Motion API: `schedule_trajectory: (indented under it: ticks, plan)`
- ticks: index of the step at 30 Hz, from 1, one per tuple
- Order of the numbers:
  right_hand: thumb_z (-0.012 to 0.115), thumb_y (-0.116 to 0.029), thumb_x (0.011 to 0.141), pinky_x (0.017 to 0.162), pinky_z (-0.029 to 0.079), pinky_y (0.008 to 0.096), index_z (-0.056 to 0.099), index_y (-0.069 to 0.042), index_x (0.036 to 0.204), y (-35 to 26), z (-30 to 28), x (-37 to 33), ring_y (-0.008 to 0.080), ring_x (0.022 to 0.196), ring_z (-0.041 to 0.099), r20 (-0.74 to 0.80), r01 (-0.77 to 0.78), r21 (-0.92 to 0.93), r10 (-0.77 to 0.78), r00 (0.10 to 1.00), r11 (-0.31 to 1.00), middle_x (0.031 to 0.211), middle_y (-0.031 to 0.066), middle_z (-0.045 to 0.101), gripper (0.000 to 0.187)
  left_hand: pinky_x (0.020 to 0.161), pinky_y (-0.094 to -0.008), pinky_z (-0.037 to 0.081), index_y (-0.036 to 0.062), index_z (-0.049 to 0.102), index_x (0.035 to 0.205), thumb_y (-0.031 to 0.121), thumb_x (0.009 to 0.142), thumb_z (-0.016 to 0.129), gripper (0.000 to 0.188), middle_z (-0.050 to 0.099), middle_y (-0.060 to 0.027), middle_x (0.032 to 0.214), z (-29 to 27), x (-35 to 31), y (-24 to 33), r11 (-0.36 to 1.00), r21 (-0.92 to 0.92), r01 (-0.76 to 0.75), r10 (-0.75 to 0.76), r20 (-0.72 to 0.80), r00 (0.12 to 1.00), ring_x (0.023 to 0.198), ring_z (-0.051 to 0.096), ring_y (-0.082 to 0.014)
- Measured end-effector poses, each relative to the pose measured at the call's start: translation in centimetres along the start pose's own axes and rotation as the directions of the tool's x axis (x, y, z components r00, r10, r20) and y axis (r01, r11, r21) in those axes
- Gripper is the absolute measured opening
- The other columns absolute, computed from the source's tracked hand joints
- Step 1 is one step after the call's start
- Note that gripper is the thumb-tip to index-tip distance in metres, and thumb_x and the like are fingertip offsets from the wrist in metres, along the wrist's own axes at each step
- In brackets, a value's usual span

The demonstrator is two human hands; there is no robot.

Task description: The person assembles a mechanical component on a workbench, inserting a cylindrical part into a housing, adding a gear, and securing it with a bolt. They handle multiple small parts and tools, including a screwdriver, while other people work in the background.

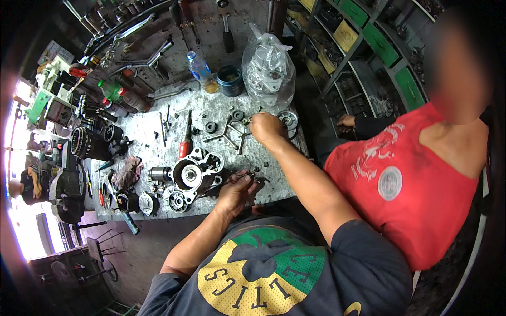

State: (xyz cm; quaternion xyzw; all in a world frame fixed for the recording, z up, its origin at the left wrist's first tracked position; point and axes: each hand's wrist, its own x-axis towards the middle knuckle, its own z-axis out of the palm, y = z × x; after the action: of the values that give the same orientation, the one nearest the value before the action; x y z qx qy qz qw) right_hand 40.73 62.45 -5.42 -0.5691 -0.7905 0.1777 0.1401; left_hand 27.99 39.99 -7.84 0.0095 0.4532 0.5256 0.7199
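Note:
My left hand (pixel 233 195) is at the bench's near edge, its fingers closed around small dark metal parts (pixel 256 177) too small to name. To its left stands a round silver metal housing (pixel 191 175) with an open bore. My right hand (pixel 268 128) stretches farther out, fingers curled down near the bench's right side; whatever they hold is hidden. A three-armed metal piece (pixel 229 136) lies just left of it, with a dark ring (pixel 211 127) beyond. Close by on the right is a round metal cover (pixel 288 120). A red-handled screwdriver (pixel 184 149) lies behind the housing.
A see-through bag of metal parts (pixel 269 68), a dark blue can (pixel 230 80) and a plastic bottle (pixel 198 68) stand at the back. Left on the bench are a rag (pixel 127 173) and a ribbed motor body (pixel 87 142). A person in red (pixel 406 184) is close at my right.

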Motion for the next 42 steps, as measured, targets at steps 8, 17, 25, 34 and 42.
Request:
schedule_trajectory:
  ticks: [8, 17, 25, 34, 42]
  plan:
    - [0.077, -0.02, 0.105, 0.058, 0.053, 0.0281, 0.08, 0.004, 0.115, 2.8, -3.2, -11.5, 0.0102, 0.07, 0.064, 0.546, -0.49, 0.744, 0.009, 0.838, 0.455, 0.091, 0.0043, 0.077, 0.026, 0.111, -0.0423, 0.054, 0.0094, 0.061, 0.135, 0.005, 0.104, 0.074, 0.034, 0.069, -0.0061, 0.128, -0.2, 0.7, -0.2, 0.992, -0.084, -0.098, 0.103, 0.067, 0.992, 0.121, 0.067, -0.0238]
    - [0.078, -0.023, 0.103, 0.054, 0.049, 0.0279, 0.083, -0.001, 0.109, 2.5, -1.8, -14.5, 0.0088, 0.065, 0.06, 0.542, -0.517, 0.742, 0.072, 0.837, 0.426, 0.082, 0.0012, 0.074, 0.023, 0.097, -0.0347, 0.061, 0.0052, 0.065, 0.13, 0.001, 0.105, 0.073, 0.027, 0.075, -0.0094, 0.118, 1.1, 1.2, -0.7, 0.99, 0.003, -0.14, 0.138, 0.161, 0.977, 0.107, 0.073, -0.0202]
    - [0.077, -0.019, 0.105, 0.052, 0.045, 0.0265, 0.077, -0.004, 0.112, 1.4, -1.5, -15.2, 0.0074, 0.063, 0.056, 0.618, -0.615, 0.762, 0.057, 0.784, 0.203, 0.084, -0.0021, 0.07, 0.016, 0.093, -0.0326, 0.06, 0.0038, 0.064, 0.131, 0.004, 0.102, 0.077, 0.032, 0.075, -0.0084, 0.119, 0.4, 0.9, -0.3, 0.983, 0.091, -0.161, 0.146, 0.152, 0.977, 0.105, 0.072, -0.0198]
    - [0.078, -0.023, 0.103, 0.068, 0.057, 0.0379, 0.082, -0.003, 0.111, 0.9, -0.7, -13.3, 0.02, 0.076, 0.07, 0.399, -0.314, 0.659, 0.036, 0.916, 0.683, 0.097, 0.0094, 0.081, 0.022, 0.093, -0.033, 0.057, 0.0031, 0.06, 0.134, 0.008, 0.103, 0.076, 0.035, 0.072, -0.008, 0.121, -0.8, 0.3, -0.3, 0.992, 0.066, -0.108, 0.104, 0.069, 0.992, 0.106, 0.07, -0.0209]
    - [0.071, -0.023, 0.101, 0.098, 0.059, 0.0489, 0.084, -0.008, 0.111, -0.3, -0.3, 0.6, 0.0413, 0.115, 0.074, 0.067, -0.008, 0.158, -0.002, 0.998, 0.987, 0.119, 0.0221, 0.078, 0.023, 0.093, -0.0393, 0.058, 0.0105, 0.058, 0.139, 0.011, 0.104, 0.076, 0.039, 0.072, -0.0056, 0.12, -0.2, -1.3, -0.1, 0.995, 0.09, -0.042, 0.036, 0.067, 0.997, 0.107, 0.07, -0.0206]
